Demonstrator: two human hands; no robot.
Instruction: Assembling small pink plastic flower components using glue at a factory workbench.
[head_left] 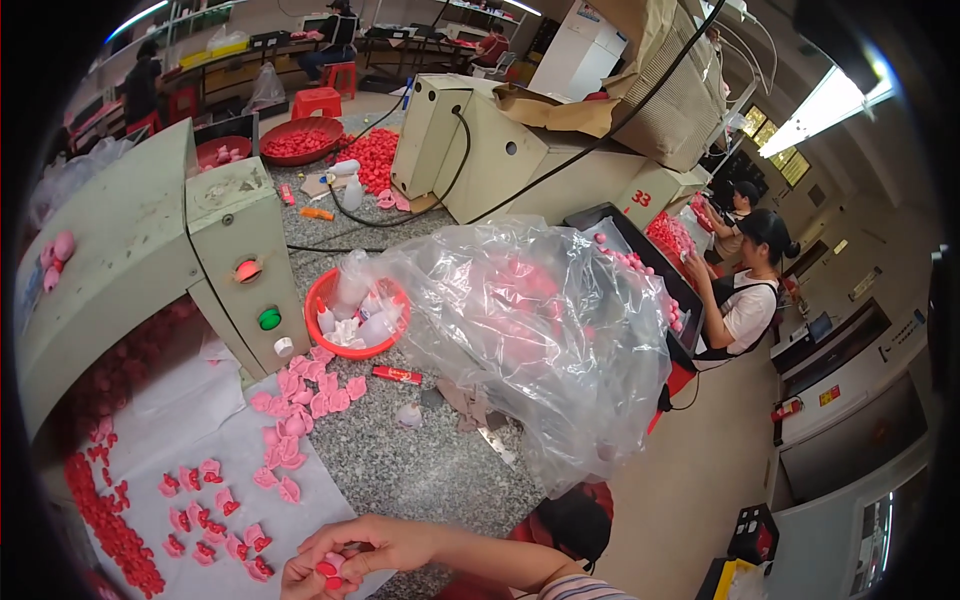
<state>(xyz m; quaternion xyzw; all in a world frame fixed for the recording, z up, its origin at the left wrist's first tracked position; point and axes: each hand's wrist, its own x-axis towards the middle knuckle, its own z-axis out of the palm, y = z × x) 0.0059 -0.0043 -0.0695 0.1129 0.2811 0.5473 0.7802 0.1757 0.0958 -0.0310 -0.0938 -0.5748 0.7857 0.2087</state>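
Close to the lower edge, my right hand (388, 545) and my left hand (303, 578) meet, fingertips closed around a small pink and red piece (330, 568). Part of my left hand is cut off by the frame's edge. White paper (195, 425) lies just beyond, carrying several pink ruffled pieces with red parts on them (205, 520). Loose pink shell-like pieces (295, 405) form a pile at the paper's far right. Small red pieces (110, 525) are spread in a band along the left.
A green-grey machine (235, 240) with red and green buttons arches over the left side. Behind the pink pile stand a red basket (360, 352) of white bottles and a large clear plastic bag (540, 330). A red tube (397, 374) lies nearby. Two co-workers (750, 300) sit at right.
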